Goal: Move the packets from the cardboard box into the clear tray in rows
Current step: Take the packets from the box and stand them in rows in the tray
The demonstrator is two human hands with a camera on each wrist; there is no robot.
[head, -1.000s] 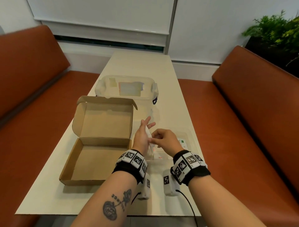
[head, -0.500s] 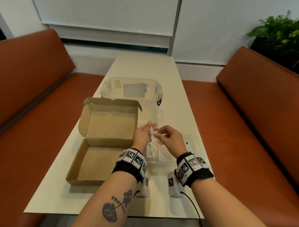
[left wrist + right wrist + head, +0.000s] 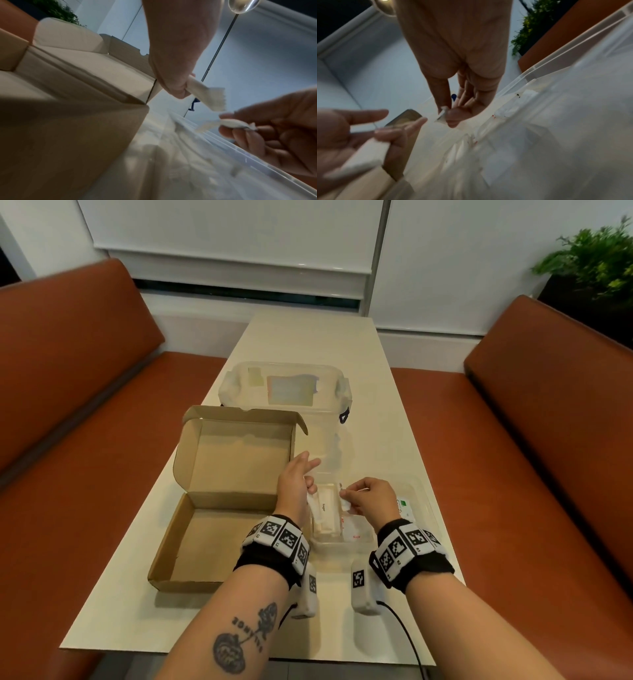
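Head: cardboard box (image 3: 219,529) at 9 o'clock shows bare; clear tray (image 3: 423,498) at 3 holds rows of packets (image 3: 327,517); nearly done | Left wrist: left hand (image 3: 175,56) pinches a white packet (image 3: 208,96) | Right wrist: right hand (image 3: 458,75) pinches another packet (image 3: 441,117) above the tray; both left to place.

Clear tray (image 3: 423,501): near wall and right part masked by right hand (image 3: 371,499) and wristband.
Packets in tray (image 3: 325,520): count indeterminate, print mostly unreadable.
Green-labelled item (image 3: 406,506): partly hidden behind right wrist.
Right wrist view: tray contents blurred.
Left wrist view: packet ends (image 3: 215,99) smeared, print illegible.
Lidded container (image 3: 286,386): contents unclear.
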